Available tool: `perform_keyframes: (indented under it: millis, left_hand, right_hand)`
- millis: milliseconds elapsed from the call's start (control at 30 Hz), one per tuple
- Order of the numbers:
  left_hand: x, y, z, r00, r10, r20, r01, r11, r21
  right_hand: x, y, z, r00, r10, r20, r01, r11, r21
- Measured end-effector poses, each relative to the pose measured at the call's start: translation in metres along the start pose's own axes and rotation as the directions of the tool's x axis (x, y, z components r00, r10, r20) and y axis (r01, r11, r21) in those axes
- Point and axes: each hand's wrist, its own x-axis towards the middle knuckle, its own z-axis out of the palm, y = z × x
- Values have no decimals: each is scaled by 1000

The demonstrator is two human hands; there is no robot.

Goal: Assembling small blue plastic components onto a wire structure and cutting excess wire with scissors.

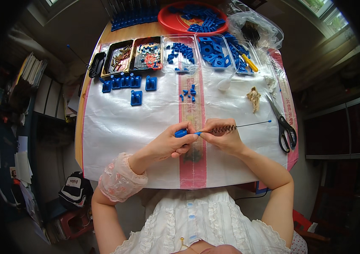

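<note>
My left hand (167, 142) is closed around a blue plastic part (180, 133), which shows between thumb and fingers. My right hand (226, 137) pinches a dark coiled spring wire (224, 128). A thin straight rod (252, 124) runs from the coil out to the right and ends in a small blue tip. Where the fingertips of both hands meet, a small blue piece (197, 133) shows; whether it joins the wire is hidden. Beyond the hands, several loose blue pieces (193, 91) lie on the white sheet (146, 122), with several blue blocks (136, 98) farther left.
A row of trays crosses the far side: a tray of screws (109, 67), a tray of small metal parts (134, 67), clear boxes of blue parts (180, 72). Behind stands a red basin (165, 26). Black-handled scissors (288, 131), a yellow-handled tool (249, 63) and a crumpled scrap (254, 99) lie right.
</note>
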Motion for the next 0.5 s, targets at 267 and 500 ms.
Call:
perform_keyframes:
  millis: [267, 500]
  left_hand:
    - [0, 0, 0, 1000, 1, -6, -1, 1000, 3]
    - [-1, 2, 1, 1000, 0, -1, 0, 1000, 10]
  right_hand:
    - [1, 2, -1, 1000, -18, 10, 18, 1000, -9]
    - [0, 0, 0, 1000, -4, 5, 4, 1000, 5]
